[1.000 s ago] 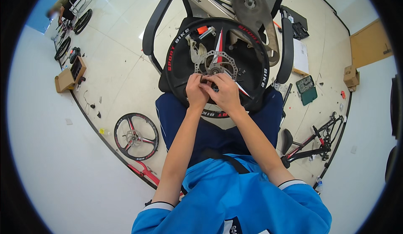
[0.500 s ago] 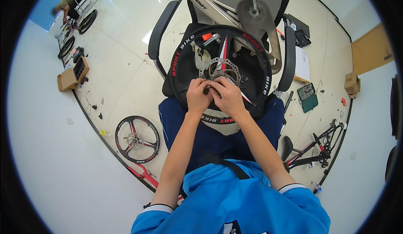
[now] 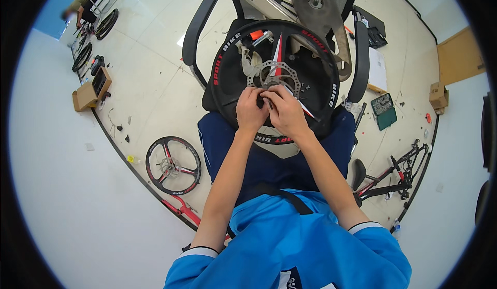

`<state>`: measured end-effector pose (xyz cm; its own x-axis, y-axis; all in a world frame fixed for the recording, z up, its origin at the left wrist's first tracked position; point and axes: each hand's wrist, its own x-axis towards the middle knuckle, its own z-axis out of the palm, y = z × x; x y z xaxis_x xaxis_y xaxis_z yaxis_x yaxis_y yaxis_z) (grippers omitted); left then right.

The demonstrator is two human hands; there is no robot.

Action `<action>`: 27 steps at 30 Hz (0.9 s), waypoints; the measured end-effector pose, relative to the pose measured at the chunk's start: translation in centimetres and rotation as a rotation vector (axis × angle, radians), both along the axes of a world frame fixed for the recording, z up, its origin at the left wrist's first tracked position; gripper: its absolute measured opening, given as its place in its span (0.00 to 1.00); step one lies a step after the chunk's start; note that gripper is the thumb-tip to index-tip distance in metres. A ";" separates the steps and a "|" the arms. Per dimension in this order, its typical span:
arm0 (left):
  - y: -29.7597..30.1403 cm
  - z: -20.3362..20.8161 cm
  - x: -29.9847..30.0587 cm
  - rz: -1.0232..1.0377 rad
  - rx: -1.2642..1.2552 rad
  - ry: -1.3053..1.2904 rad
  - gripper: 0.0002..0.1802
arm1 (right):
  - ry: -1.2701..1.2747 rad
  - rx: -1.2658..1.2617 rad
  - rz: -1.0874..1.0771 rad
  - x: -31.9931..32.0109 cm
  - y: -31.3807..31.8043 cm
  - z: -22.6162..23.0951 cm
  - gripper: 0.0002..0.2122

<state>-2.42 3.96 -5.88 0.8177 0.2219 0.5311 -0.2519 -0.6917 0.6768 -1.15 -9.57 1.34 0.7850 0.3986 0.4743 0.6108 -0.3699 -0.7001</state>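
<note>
A black three-spoke bicycle wheel (image 3: 221, 76) with red and white lettering lies flat across the chair seat and my thighs. At its hub sits a perforated metal brake disc (image 3: 295, 77). My left hand (image 3: 251, 112) and my right hand (image 3: 288, 114) are close together over the disc's near edge, both closed in pinches with fingertips nearly meeting. Whatever is between the fingers is too small and covered to make out. Several small screws (image 3: 305, 87) rest on the wheel right of the disc. Beyond it lie a pale crumpled cloth (image 3: 249, 62), a silvery cylindrical part (image 3: 263, 38) and an orange-red piece (image 3: 257, 34).
Behind the wheel, a pale bicycle frame (image 3: 264, 0) with a crank leans on the chair, between its armrests (image 3: 201, 25). A second wheel (image 3: 173, 165) lies at left on the floor. At right are a green case (image 3: 385, 118) and a dark frame (image 3: 393, 183). A person (image 3: 80, 6) works far left.
The view has shifted slightly, so the wheel sits a little higher in it. My fingers have changed position a little over the disc's near edge, and both hands stay pinched.
</note>
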 end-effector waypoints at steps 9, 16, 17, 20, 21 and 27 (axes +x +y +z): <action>1.3 1.5 1.8 -0.082 0.557 -0.008 0.10 | 0.214 0.207 -0.077 0.1 -1.6 0.5 0.06; 2.2 2.4 2.8 -0.173 0.689 -0.055 0.11 | 0.331 0.340 -0.132 -0.5 -3.1 -0.8 0.06; 2.2 2.6 2.6 -0.171 0.667 -0.047 0.11 | 0.335 0.335 -0.133 -0.5 -3.3 -1.0 0.06; 1.7 2.6 1.4 -0.121 0.567 0.043 0.10 | 0.364 0.346 -0.138 -0.7 -3.9 -2.0 0.06; 1.5 2.6 1.2 -0.106 0.523 0.058 0.09 | 0.391 0.360 -0.143 -0.7 -4.0 -2.2 0.06; 0.7 3.0 -0.2 -0.070 0.239 0.098 0.09 | 0.612 0.436 -0.158 -1.3 -5.4 -3.9 0.07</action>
<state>-2.62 4.62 -2.85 0.8769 0.0411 0.4788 -0.2455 -0.8183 0.5197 -2.44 -14.93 -2.54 0.9904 0.1363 0.0250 0.0298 -0.0334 -0.9990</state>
